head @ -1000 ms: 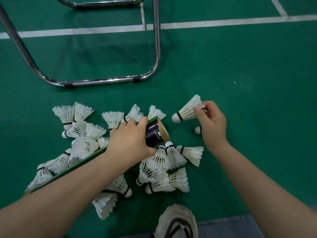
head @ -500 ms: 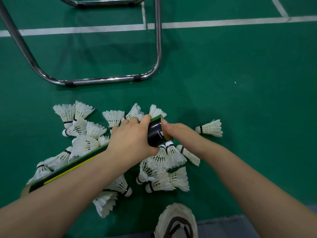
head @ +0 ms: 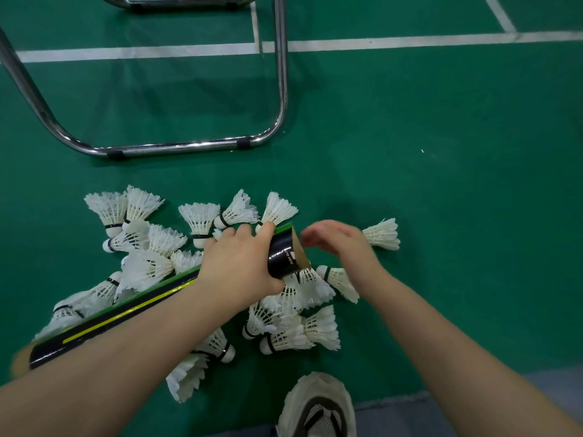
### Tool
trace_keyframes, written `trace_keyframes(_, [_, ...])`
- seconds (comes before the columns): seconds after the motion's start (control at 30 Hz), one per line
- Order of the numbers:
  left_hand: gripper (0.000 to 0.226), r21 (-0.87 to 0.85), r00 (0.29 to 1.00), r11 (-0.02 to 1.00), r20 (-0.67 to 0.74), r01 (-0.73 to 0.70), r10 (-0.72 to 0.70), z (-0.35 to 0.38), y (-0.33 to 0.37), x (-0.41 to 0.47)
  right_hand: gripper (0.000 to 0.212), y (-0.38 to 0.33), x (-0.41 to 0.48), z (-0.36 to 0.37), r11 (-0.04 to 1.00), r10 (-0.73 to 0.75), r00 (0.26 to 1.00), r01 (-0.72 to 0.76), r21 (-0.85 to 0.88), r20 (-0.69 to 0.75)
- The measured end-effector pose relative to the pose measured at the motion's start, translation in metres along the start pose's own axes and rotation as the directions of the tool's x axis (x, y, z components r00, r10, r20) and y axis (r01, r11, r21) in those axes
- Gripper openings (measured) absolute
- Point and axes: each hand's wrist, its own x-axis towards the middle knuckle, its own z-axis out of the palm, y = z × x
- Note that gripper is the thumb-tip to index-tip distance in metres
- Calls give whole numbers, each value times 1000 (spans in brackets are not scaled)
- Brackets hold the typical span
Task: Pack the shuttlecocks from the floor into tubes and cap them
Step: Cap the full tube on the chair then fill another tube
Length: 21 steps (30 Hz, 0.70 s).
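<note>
The long black cardboard tube with green and yellow stripes (head: pixel 126 313) slants across the heap of white feather shuttlecocks (head: pixel 303 288) on the green court floor (head: pixel 457 247), its lower end blurred, and the left hand (head: pixel 239 263) is wrapped round it just behind the open brown mouth. The right hand (head: pixel 337 241) sits just beside that mouth, too smeared to tell whether its fingers hold anything, and it hides the cork of a lone shuttlecock (head: pixel 383 234). A bent chrome tubular frame (head: pixel 176 146) stands beyond, and a pale mesh shoe (head: pixel 318 408) is cut off by the bottom edge
</note>
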Motion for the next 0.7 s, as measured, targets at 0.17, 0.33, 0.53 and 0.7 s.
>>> trace_keyframes(0.17, [70,75,999,997,9,-32,31,4,7,-1,17,30,-6,-54,980,-16,867,-85,-179,-498])
trace_keyframes(0.33, [68,83,997,994,11,-74,73,7,25,1,16,58,-6,-82,861,-151,758,-214,-461,-635])
trace_keyframes(0.53, [67,87,996,992,-1,-92,92,8,38,5,49,68,4,-91,711,-102,777,-380,-591,-621])
trace_keyframes(0.7, [67,100,996,991,13,-93,92,12,40,8,48,76,15,-93,718,8,814,-409,-563,-581])
